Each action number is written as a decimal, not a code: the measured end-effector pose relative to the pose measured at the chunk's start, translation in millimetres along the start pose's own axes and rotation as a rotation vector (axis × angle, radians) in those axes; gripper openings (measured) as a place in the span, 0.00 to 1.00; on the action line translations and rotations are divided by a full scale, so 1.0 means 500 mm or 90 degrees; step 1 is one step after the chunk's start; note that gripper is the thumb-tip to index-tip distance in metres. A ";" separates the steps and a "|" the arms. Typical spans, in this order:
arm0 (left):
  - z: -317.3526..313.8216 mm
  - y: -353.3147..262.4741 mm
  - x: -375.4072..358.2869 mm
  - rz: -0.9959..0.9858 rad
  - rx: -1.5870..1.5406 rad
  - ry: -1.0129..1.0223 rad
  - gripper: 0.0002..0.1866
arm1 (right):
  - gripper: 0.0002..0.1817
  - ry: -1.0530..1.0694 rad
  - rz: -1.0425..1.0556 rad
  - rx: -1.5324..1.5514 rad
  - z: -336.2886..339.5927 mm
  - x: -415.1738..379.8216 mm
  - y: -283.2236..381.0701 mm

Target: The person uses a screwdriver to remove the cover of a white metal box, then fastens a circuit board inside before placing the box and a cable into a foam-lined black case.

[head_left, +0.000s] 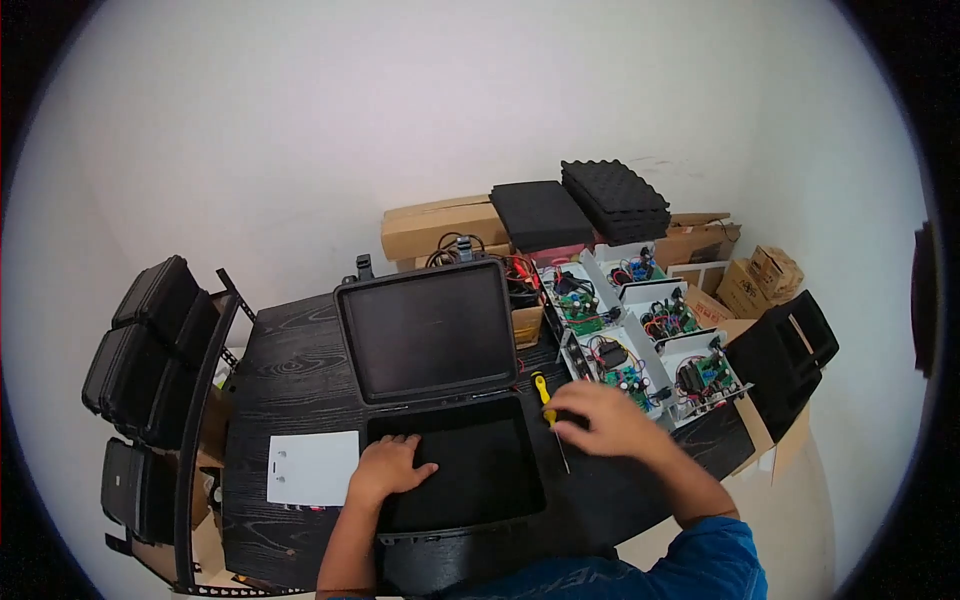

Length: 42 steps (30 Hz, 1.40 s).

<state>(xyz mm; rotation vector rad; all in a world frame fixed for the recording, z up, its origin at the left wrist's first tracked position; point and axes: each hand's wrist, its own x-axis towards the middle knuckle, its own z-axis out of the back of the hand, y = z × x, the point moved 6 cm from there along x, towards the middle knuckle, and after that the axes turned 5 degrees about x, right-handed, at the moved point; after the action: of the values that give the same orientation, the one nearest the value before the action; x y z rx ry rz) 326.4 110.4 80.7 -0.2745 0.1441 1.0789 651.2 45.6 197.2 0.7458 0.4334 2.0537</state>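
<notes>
A black hard case (pixel 430 393) lies with its lid raised on the dark table, dark lining inside its base. My left hand (pixel 391 468) rests inside the left part of the base, fingers spread flat on the lining. Just right of the case is a screwdriver (pixel 541 387) with a yellow and black handle, its thin metal shaft pointing toward me. Over the lower end of that handle is my right hand (pixel 605 420), with thumb and fingers apart and the fingertips right at the screwdriver. A white plate (pixel 314 468) with small metal fittings lies left of the case.
Several white housings with circuit boards and wires (pixel 610 360) crowd the table's right side. Behind stand black foam sheets (pixel 614 200) and a cardboard box (pixel 443 228). A rack with black cases (pixel 150 350) is at the left; more cardboard boxes (pixel 760 280) are at the right.
</notes>
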 end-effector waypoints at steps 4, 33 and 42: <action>0.005 0.006 0.010 0.013 -0.031 0.021 0.44 | 0.19 0.084 0.082 -0.024 -0.125 0.035 0.022; 0.259 0.006 -0.141 -0.226 -0.456 -0.710 0.26 | 0.22 -0.168 -0.148 0.394 0.016 0.037 0.027; 0.154 0.000 -0.022 -0.154 -0.388 -0.615 0.22 | 0.25 -0.638 -0.085 0.483 0.294 0.282 -0.259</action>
<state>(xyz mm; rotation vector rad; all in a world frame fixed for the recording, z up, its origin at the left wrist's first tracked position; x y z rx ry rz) 319.7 123.6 157.3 -0.2763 -1.0694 0.8911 767.4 237.9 285.4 1.9773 0.6280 1.1157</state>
